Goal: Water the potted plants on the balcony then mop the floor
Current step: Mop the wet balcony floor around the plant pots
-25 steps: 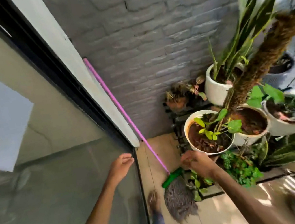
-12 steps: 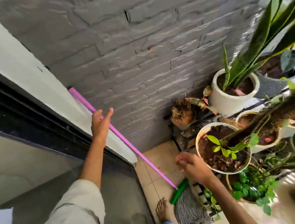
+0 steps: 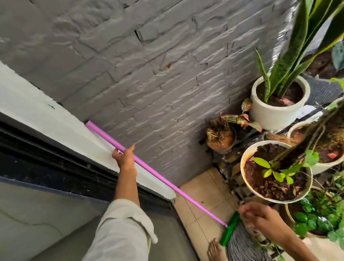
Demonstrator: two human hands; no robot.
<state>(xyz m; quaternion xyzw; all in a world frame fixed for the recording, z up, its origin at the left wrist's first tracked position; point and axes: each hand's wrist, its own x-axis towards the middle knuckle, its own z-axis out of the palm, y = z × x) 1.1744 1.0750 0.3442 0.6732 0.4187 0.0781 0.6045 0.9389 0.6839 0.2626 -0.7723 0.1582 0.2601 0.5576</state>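
Against the grey brick wall [image 3: 154, 44], at about ten o'clock from the person's bare foot [image 3: 216, 254], leans a mop with a long pink handle [image 3: 150, 168]. Its top rests on the white door frame [image 3: 18, 94]. The left hand [image 3: 124, 159] is up on the pink handle, fingers and thumb curled round it. The right hand [image 3: 261, 219] hangs low at about one o'clock from the foot, fingers loose and holding nothing, just beside the green mop clamp [image 3: 230, 228]. The grey string mop head [image 3: 244, 255] lies on the tan floor tiles [image 3: 200, 195].

I think the mopping part is starting. To do it well, the person should grip the handle firmly, then put the right hand lower on the stick so both hands steer it. Lift the mop away from the wall slowly.

At two o'clock stand the potted plants: a snake plant in a white pot [image 3: 277, 102] and a big white pot with a small green seedling [image 3: 276, 171]. The handle could knock them, so swing it away from the leaves.
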